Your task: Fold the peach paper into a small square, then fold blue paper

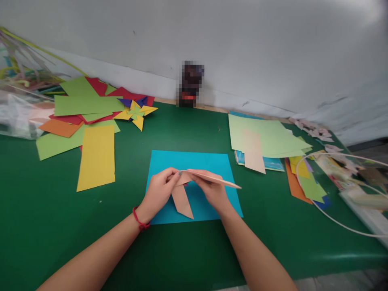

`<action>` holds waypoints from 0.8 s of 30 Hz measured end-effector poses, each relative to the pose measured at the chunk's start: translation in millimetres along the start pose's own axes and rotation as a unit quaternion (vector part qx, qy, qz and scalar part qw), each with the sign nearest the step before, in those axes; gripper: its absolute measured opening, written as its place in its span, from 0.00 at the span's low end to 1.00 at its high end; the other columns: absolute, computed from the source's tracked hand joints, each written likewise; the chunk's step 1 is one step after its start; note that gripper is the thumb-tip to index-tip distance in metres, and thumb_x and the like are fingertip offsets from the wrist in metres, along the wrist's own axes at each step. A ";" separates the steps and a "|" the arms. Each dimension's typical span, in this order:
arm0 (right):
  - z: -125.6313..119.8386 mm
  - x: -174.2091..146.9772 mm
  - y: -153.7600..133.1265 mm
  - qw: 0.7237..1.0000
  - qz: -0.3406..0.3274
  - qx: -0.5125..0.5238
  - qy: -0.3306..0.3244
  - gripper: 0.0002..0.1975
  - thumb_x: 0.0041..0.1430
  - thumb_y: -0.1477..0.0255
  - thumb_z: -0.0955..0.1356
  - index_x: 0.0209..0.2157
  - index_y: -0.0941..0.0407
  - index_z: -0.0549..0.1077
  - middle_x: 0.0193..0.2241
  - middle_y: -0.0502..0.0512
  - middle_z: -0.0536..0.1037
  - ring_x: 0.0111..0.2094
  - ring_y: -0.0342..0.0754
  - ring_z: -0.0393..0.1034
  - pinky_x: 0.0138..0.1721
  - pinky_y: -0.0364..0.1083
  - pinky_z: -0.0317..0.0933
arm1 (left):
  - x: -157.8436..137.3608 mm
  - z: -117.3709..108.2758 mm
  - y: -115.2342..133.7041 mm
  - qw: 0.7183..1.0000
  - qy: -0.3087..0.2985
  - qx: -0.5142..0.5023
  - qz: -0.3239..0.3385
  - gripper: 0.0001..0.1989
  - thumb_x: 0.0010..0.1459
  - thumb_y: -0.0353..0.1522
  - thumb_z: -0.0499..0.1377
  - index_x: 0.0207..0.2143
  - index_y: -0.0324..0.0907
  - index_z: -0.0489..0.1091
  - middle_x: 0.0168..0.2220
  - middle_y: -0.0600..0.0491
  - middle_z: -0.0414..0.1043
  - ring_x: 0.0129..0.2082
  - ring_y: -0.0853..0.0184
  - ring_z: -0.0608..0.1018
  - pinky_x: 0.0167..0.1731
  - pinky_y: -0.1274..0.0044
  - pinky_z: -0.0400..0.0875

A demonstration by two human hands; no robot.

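Both hands hold a folded strip of peach paper (183, 201) above a blue sheet (188, 161) lying on the table. My left hand (159, 192) pinches its left part between thumb and fingers. One pointed end of the paper hangs down beside that hand. My right hand (212, 194) grips the other part, which sticks out to the right as a thin, nearly edge-on flap. Some fingertips are hidden behind the paper. A red cord bracelet (141, 219) circles my left wrist.
On the green table (127, 246), a yellow paper (97, 159) lies left, near a yellow-and-purple folded star (135, 113) and green sheets (85, 106). Pale green sheets (260, 133) with a peach strip (254, 149) lie right. A white cable (323, 218) loops at far right.
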State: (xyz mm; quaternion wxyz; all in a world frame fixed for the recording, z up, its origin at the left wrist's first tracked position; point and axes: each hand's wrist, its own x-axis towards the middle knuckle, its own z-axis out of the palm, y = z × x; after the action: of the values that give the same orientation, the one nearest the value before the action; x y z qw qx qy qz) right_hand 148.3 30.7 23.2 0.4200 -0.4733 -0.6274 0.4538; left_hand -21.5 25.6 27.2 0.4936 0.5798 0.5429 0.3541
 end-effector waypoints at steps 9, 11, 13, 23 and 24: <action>-1.3 -3.1 1.9 0.997 -0.061 -0.030 0.029 0.12 0.56 0.72 0.64 0.40 0.46 0.74 0.40 0.48 0.76 0.41 0.49 0.71 0.41 0.47 0.67 | -0.2 -0.1 3.7 1.000 0.006 -0.020 0.024 0.13 0.59 0.37 0.48 0.36 0.43 0.69 0.33 0.55 0.71 0.33 0.68 0.71 0.32 0.79 0.62; -4.3 -3.7 -0.4 0.995 -0.091 -0.047 -0.002 0.13 0.56 0.72 0.64 0.42 0.47 0.73 0.43 0.49 0.75 0.43 0.49 0.70 0.44 0.49 0.66 | -0.6 -0.6 4.6 0.999 0.014 -0.025 0.016 0.12 0.58 0.38 0.49 0.35 0.42 0.69 0.32 0.55 0.71 0.32 0.68 0.71 0.31 0.79 0.62; -7.7 -4.2 -2.0 0.986 -0.139 -0.084 -0.030 0.14 0.56 0.73 0.64 0.44 0.47 0.72 0.45 0.50 0.73 0.45 0.50 0.68 0.46 0.51 0.64 | -1.2 -1.0 5.3 0.999 0.017 -0.030 0.012 0.12 0.58 0.38 0.49 0.33 0.42 0.69 0.32 0.55 0.71 0.32 0.68 0.71 0.31 0.79 0.62; -10.3 -6.0 3.9 0.951 -0.239 -0.196 -0.029 0.18 0.54 0.77 0.65 0.47 0.48 0.70 0.46 0.51 0.73 0.47 0.49 0.66 0.46 0.52 0.63 | -0.4 -1.2 5.5 0.999 0.019 -0.047 0.018 0.13 0.57 0.39 0.50 0.33 0.41 0.70 0.32 0.54 0.72 0.33 0.67 0.72 0.32 0.78 0.64; -10.0 -6.1 3.5 0.953 -0.233 -0.190 -0.028 0.18 0.54 0.77 0.65 0.47 0.47 0.70 0.46 0.51 0.73 0.46 0.49 0.66 0.46 0.52 0.63 | -0.2 -1.6 5.9 0.999 0.017 -0.049 0.018 0.13 0.57 0.39 0.51 0.33 0.41 0.70 0.32 0.54 0.72 0.34 0.67 0.72 0.33 0.78 0.64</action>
State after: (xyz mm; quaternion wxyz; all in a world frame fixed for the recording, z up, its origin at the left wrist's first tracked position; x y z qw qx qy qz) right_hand 159.8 27.0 21.6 0.3988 -0.3724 -0.8061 0.2292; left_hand -21.4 26.2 33.3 0.5052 0.5585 0.5231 0.3990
